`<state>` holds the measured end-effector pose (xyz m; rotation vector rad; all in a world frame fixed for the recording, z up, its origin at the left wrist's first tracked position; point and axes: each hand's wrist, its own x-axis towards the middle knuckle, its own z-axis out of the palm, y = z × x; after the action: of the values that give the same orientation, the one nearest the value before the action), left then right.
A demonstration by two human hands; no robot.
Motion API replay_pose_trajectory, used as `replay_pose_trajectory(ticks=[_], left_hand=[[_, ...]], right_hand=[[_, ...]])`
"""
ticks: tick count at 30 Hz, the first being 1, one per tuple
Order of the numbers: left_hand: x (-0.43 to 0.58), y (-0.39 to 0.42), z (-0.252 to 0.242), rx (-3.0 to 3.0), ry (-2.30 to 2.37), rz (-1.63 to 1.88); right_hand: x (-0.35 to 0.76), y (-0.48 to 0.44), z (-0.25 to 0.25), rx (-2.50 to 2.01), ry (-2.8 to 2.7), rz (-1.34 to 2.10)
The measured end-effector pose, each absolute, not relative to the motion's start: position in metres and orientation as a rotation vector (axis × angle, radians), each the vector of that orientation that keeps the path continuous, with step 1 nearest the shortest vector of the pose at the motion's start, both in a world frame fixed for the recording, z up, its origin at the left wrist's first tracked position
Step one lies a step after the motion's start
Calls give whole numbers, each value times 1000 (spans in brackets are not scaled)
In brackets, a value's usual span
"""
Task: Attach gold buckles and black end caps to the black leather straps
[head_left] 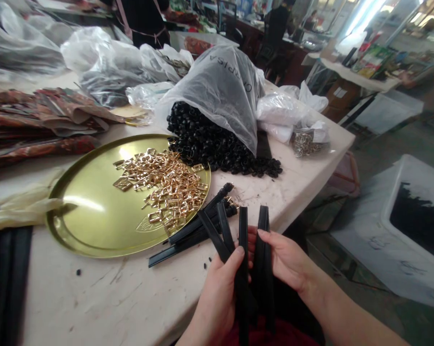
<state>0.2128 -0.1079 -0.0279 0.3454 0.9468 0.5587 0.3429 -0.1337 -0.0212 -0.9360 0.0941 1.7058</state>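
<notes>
My left hand (217, 293) and right hand (287, 262) both clasp a fan of black straps (242, 226) at six o'clock, over the table (94, 298) edge; they seem light, limp and slick, so I'd pinch them mid-length.

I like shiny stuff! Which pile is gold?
The buckles on the round tray; the other pile, spilling from the clear bag, is black rings.

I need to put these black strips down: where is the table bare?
Bare white tabletop lies along the near edge, between the round gold metal tray, flat black straps far left and the left hand. A smaller patch lies right of the spilled black rings. The back is crowded with clear plastic bags.
</notes>
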Motion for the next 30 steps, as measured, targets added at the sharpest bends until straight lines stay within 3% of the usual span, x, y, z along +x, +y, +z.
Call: replay_pose_trajectory(ticks=[30], left_hand=[[206, -123, -18, 276, 871, 501]], right_hand=[[334, -149, -5, -1127, 90, 1650]])
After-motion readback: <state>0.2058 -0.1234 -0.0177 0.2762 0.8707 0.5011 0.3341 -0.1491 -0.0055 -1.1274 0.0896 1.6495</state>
